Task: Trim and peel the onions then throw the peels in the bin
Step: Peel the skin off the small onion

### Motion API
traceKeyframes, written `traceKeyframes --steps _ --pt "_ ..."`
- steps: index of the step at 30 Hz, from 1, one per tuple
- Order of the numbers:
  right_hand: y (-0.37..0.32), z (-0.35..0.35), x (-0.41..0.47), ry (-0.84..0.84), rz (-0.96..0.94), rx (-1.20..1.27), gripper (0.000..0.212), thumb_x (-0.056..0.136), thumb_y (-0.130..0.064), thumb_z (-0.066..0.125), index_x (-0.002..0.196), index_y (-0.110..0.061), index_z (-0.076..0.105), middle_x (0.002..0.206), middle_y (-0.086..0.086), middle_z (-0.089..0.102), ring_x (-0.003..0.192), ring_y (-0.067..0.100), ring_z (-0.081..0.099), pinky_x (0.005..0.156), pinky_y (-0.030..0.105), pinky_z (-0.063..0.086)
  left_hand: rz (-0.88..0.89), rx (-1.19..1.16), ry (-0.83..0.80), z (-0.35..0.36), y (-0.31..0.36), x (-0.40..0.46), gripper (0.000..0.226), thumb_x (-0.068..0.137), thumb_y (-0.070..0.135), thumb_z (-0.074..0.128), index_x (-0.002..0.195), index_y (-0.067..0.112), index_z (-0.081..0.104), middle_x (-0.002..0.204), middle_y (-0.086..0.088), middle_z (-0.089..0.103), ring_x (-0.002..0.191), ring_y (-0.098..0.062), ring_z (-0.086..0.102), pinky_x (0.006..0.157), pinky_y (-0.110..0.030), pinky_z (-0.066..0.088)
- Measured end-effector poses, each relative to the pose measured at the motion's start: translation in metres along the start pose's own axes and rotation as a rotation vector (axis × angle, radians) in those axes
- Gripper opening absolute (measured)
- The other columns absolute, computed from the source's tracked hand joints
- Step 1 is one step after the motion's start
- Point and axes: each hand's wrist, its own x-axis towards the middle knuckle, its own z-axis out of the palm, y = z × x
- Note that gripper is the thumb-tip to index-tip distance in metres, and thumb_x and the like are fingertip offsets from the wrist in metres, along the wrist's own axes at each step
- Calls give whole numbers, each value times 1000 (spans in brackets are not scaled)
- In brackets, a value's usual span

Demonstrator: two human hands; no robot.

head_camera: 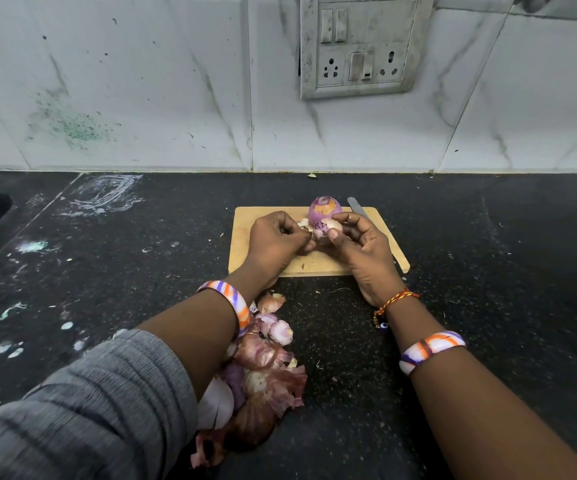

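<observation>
Head view is filled mostly by a dark speckled worktop (488, 306) set against a marbled wall carrying a switch plate (361, 46). A wooden cutting board (245, 220) is laid on the worktop, well back from its near edge. A heap of onion peels (263, 375) is seen near the front, partly covered by the left forearm. Above the board, the left hand (273, 244) is curled, its fingertips pinching a strip of skin, while the right hand (359, 244) is wrapped round a small onion (327, 228) held between both hands. A peeled onion (325, 209) is seen at the board's far edge, and a knife (358, 206) is partly hidden behind the right hand.
</observation>
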Motion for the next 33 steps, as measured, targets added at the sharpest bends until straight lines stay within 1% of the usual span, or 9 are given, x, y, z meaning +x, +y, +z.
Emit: traceKeyframes --steps 4,8,14,18,21,24,29,31,33 --pt "1 0 2 9 53 104 20 89 1 51 100 -16 56 91 9 63 67 6 66 77 30 55 -20 -26 7 0 -1 1 29 74 -15 61 60 7 49 60 -13 56 46 -9 62 57 -25 55" --pt "1 0 2 1 30 89 19 92 -2 48 103 -14 58 100 7 60 78 8 66 79 31 55 4 38 -12 0 0 0 22 75 -8 65 68 11 56 68 -10 60 58 -17 61 68 -34 55" --pt "4 2 3 -12 28 -40 27 90 1 51 116 -5 57 108 11 62 89 16 63 80 29 56 48 107 -105 1 1 -2 25 78 2 66 102 9 68 85 -10 68 72 -14 63 75 -30 55" --pt "5 3 2 5 -34 -189 30 89 -2 55 118 -1 59 106 5 64 87 8 64 78 25 57 37 156 -75 2 2 -4 11 80 3 63 84 6 72 74 -14 70 59 -16 63 69 -32 56" --pt "5 3 2 20 -77 -297 28 90 -9 57 117 -7 62 108 6 65 101 19 63 90 35 53 31 177 -74 1 1 -3 16 79 5 62 70 12 73 64 -12 70 54 -18 64 64 -30 57" --pt "7 2 3 27 -100 -359 28 92 -12 53 118 -7 62 110 3 64 105 15 60 96 34 49 5 146 -98 2 2 -3 19 82 4 60 67 9 71 49 1 66 45 -10 61 56 -24 56" --pt "11 -1 5 34 -91 -383 28 96 -13 47 120 -9 61 115 6 64 108 21 60 95 40 49 -31 48 -143 0 2 -3 22 84 -1 58 64 4 67 45 0 63 41 -8 60 50 -16 54" --pt "12 -2 6 41 -87 -384 28 96 -14 46 120 -10 61 115 9 65 99 24 63 88 40 53 -38 31 -168 0 2 -2 20 83 -1 60 67 6 67 49 0 65 43 -7 60 52 -16 54" --pt "12 -2 6 41 -79 -369 29 97 -14 46 121 -10 60 109 9 66 74 21 64 71 30 56 -49 14 -182 -1 3 -2 18 82 -3 60 70 8 67 51 0 66 44 -7 60 53 -16 54"
